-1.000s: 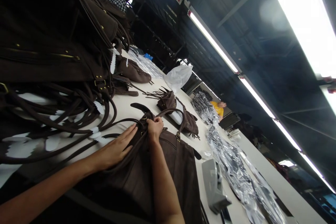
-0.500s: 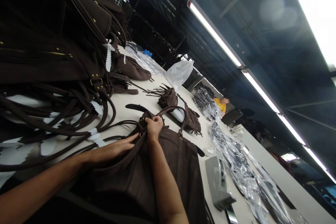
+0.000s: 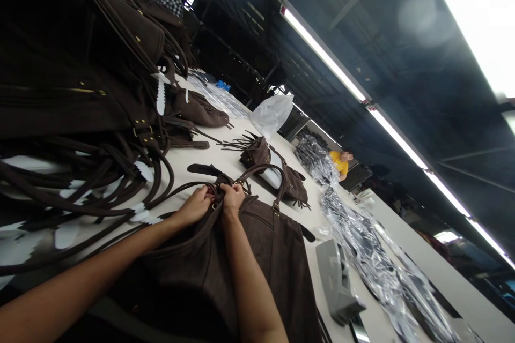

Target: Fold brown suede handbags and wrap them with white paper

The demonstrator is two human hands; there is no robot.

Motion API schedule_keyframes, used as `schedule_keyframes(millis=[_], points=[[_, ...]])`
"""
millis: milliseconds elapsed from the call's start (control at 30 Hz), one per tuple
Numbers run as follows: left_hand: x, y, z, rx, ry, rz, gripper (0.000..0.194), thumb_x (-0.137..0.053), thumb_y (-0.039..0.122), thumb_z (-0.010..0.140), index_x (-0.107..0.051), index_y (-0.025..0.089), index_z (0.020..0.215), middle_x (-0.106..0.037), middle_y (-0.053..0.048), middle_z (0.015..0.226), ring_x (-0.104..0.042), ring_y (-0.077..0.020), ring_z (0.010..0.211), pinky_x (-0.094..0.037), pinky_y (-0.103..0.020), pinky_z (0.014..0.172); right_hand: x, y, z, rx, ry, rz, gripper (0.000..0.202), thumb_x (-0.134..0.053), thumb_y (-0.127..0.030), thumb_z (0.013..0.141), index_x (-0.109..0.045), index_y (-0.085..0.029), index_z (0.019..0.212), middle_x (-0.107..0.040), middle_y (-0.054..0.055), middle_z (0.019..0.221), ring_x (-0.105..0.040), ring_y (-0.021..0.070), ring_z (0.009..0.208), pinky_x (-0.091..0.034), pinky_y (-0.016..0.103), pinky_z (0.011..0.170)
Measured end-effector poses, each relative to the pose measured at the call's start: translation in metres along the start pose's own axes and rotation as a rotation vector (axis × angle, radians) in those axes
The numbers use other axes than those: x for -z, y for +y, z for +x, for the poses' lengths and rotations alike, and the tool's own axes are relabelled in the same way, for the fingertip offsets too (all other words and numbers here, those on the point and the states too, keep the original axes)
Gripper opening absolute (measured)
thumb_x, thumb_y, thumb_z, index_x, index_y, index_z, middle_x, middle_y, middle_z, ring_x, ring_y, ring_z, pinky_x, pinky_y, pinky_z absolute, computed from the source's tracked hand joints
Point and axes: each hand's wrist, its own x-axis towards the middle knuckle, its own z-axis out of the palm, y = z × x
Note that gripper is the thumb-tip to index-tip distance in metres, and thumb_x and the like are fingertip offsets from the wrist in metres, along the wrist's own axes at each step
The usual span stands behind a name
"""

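A dark brown handbag (image 3: 265,257) lies in front of me, its looped handle (image 3: 257,169) rising beyond my hands. My right hand (image 3: 232,199) is closed on the bag's upper edge near its zipped top. Close beside it, my left hand (image 3: 196,206) is closed at the same edge, with fingertips pinched by a strap and brass fittings. Exactly what the left fingers grip is too small to make out. A dark strap end (image 3: 207,170) sticks out just past both hands.
At left is a heap of brown bags (image 3: 76,102) with handles and white tags. A smaller fringed bag (image 3: 277,171), a grey tape dispenser (image 3: 338,281), a clear plastic bag (image 3: 271,113) and plastic-wrapped goods (image 3: 354,236) lie on the white table (image 3: 237,139). Two people are farther off.
My left hand has moved up and right from the bag's side to beside my right hand, and its fingers have closed. My right hand has stayed on the edge.
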Motion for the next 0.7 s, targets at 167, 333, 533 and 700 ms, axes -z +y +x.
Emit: schedule_keyframes(millis=[167, 333, 533, 700], points=[[0.003, -0.001, 0.017, -0.012, 0.107, 0.259, 0.036, -0.067, 0.032, 0.085, -0.058, 0.013, 0.114, -0.067, -0.005, 0.094, -0.064, -0.0172, 0.084, -0.052, -0.039, 0.087, -0.005, 0.011, 0.004, -0.027, 0.001, 0.09, 0.032, -0.066, -0.018, 0.058, -0.035, -0.024, 0.058, -0.038, -0.011, 0.049, -0.038, 0.0082, 0.045, -0.038, 0.021, 0.046], [0.009, -0.001, 0.023, -0.115, 0.089, 0.436, 0.031, -0.065, 0.042, 0.085, -0.064, 0.014, 0.097, -0.065, -0.004, 0.082, -0.064, -0.0183, 0.082, -0.051, -0.039, 0.089, -0.008, 0.016, 0.004, -0.013, 0.01, 0.128, 0.032, -0.066, -0.021, 0.057, -0.034, -0.024, 0.06, -0.039, -0.011, 0.049, -0.041, 0.0087, 0.045, -0.037, 0.02, 0.045], [0.011, 0.0, 0.029, -0.233, 0.037, 0.556, 0.026, -0.065, 0.04, 0.087, -0.062, 0.015, 0.082, -0.065, -0.005, 0.086, -0.063, -0.0192, 0.09, -0.048, -0.04, 0.094, -0.007, 0.016, 0.004, 0.023, 0.026, 0.1, 0.032, -0.068, -0.021, 0.057, -0.036, -0.023, 0.058, -0.036, -0.01, 0.051, -0.034, 0.0077, 0.048, -0.032, 0.02, 0.044], [0.016, 0.004, 0.044, -0.212, 0.076, 0.529, 0.022, -0.062, 0.035, 0.089, -0.06, 0.014, 0.081, -0.061, -0.002, 0.081, -0.061, -0.0174, 0.085, -0.049, -0.039, 0.09, -0.008, 0.017, 0.004, 0.034, -0.001, 0.022, 0.03, -0.068, -0.021, 0.058, -0.038, -0.023, 0.059, -0.035, -0.01, 0.052, -0.032, 0.0082, 0.049, -0.03, 0.02, 0.046]])
